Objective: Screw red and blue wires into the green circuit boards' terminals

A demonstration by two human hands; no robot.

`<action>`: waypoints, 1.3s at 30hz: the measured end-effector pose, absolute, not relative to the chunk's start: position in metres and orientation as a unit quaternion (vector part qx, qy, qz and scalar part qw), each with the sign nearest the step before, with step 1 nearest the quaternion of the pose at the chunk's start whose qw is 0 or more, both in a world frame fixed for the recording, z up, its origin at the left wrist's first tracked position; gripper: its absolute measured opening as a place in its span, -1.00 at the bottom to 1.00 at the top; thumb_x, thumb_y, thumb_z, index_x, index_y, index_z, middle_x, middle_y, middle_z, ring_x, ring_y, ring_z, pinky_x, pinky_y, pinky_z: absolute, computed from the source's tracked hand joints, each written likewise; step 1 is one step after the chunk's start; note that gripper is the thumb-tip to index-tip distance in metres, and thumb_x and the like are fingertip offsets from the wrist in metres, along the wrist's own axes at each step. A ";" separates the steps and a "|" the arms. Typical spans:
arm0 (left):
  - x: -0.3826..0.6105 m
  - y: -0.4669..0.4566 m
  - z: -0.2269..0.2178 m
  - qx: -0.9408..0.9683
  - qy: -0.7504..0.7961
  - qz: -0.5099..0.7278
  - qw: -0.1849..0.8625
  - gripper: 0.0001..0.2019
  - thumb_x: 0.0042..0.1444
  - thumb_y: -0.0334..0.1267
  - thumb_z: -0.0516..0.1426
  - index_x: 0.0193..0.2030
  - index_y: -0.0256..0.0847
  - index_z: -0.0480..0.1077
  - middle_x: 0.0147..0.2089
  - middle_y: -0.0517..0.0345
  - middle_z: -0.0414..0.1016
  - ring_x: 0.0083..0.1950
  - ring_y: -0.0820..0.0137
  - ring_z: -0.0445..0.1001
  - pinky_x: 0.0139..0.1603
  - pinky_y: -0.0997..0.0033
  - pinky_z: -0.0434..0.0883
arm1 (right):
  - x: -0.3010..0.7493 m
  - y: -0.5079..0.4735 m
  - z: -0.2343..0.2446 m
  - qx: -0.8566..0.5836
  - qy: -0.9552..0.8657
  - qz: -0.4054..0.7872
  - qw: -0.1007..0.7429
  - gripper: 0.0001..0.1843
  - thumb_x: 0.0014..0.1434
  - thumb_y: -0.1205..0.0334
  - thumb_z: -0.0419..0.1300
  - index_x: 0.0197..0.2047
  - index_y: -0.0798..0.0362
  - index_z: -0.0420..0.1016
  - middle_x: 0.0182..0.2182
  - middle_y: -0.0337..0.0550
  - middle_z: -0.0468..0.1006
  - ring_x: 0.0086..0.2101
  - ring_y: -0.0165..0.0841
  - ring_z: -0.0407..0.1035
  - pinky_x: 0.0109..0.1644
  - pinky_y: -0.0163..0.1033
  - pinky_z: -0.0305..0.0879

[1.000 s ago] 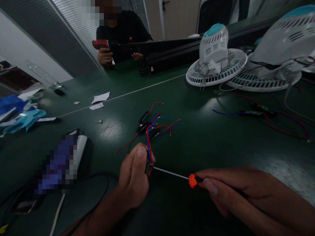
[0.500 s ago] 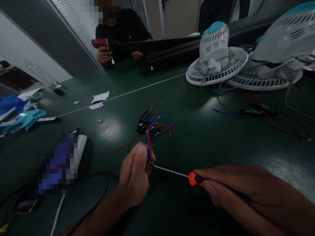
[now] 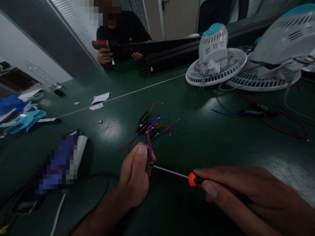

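My left hand (image 3: 136, 175) is closed around a small circuit board (image 3: 148, 165) with red and blue wires rising from its top. Most of the board is hidden by the fingers and thumb. My right hand (image 3: 248, 193) grips a screwdriver (image 3: 192, 179) with an orange and black handle between thumb and fingers. Its thin metal shaft points left, and the tip meets the edge of the board in my left hand. Just beyond lies a cluster of small black boards (image 3: 145, 127) with red and blue wires.
White fan parts (image 3: 213, 49) stand at the back right, with more wired boards (image 3: 256, 111) before them. A phone-like device (image 3: 57, 164) and cables lie left. Across the green table (image 3: 197, 144), a person holds a red power drill (image 3: 100, 44) by a long black panel (image 3: 169, 55).
The screwdriver handle has turned slightly in my right hand, whose fingers have shifted a little. My left hand and the board stay in place.
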State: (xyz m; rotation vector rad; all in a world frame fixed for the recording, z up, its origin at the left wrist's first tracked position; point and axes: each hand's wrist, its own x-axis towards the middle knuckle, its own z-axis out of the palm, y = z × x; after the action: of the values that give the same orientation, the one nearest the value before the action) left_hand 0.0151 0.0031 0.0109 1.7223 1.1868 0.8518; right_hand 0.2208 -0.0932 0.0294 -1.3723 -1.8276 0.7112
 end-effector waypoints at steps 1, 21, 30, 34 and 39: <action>0.015 0.003 0.011 0.695 0.474 0.333 0.426 -0.56 0.37 -0.08 -0.20 -0.47 -0.14 0.27 -0.59 0.28 0.21 -0.58 0.44 0.21 -0.57 0.45 0.20 | 0.220 -0.093 0.030 -0.540 -0.708 0.272 0.365 -0.72 0.33 0.27 -0.01 -0.27 -0.10 0.51 -0.55 -0.35 0.63 -0.63 -0.45 0.49 -0.64 -0.40 0.31; 0.018 0.001 0.011 0.689 0.487 0.347 0.410 -0.58 0.36 -0.13 -0.18 -0.47 -0.14 0.28 -0.57 0.28 0.22 -0.57 0.43 0.23 -0.55 0.44 0.22 | 0.218 -0.101 0.025 -0.621 -0.647 0.279 0.344 -0.76 0.34 0.15 -0.03 -0.05 -0.18 0.43 -0.41 -0.37 0.73 -0.51 -0.33 0.61 -0.71 -0.38 0.33; 0.020 0.002 0.013 0.688 0.502 0.336 0.402 -0.57 0.36 -0.14 -0.19 -0.50 -0.14 0.27 -0.59 0.27 0.22 -0.58 0.44 0.22 -0.56 0.45 0.21 | 0.219 -0.101 0.022 -0.641 -0.627 0.261 0.358 -0.82 0.27 0.09 0.10 -0.11 -0.21 0.49 -0.40 -0.38 0.72 -0.50 -0.34 0.61 -0.58 -0.38 0.45; 0.021 0.003 0.012 0.676 0.505 0.338 0.417 -0.57 0.35 -0.12 -0.18 -0.48 -0.15 0.29 -0.58 0.27 0.23 -0.57 0.43 0.23 -0.56 0.46 0.22 | 0.214 -0.103 0.020 -0.649 -0.575 0.275 0.417 -0.81 0.20 0.07 0.19 -0.11 -0.21 0.51 -0.38 -0.35 0.72 -0.44 -0.32 0.62 -0.56 -0.40 0.47; 0.020 0.002 0.010 0.659 0.510 0.346 0.432 -0.58 0.34 -0.08 -0.15 -0.47 -0.15 0.31 -0.56 0.25 0.26 -0.56 0.42 0.25 -0.56 0.46 0.24 | 0.213 -0.102 0.020 -0.650 -0.551 0.286 0.437 -0.82 0.15 0.11 0.24 -0.15 -0.20 0.55 -0.38 -0.34 0.72 -0.44 -0.34 0.62 -0.49 -0.42 0.51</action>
State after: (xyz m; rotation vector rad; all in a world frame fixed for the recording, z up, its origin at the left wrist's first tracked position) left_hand 0.0196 0.0019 0.0098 1.6425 1.2711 0.8635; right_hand 0.2129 -0.1016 0.0203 -1.6175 -1.3710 0.7102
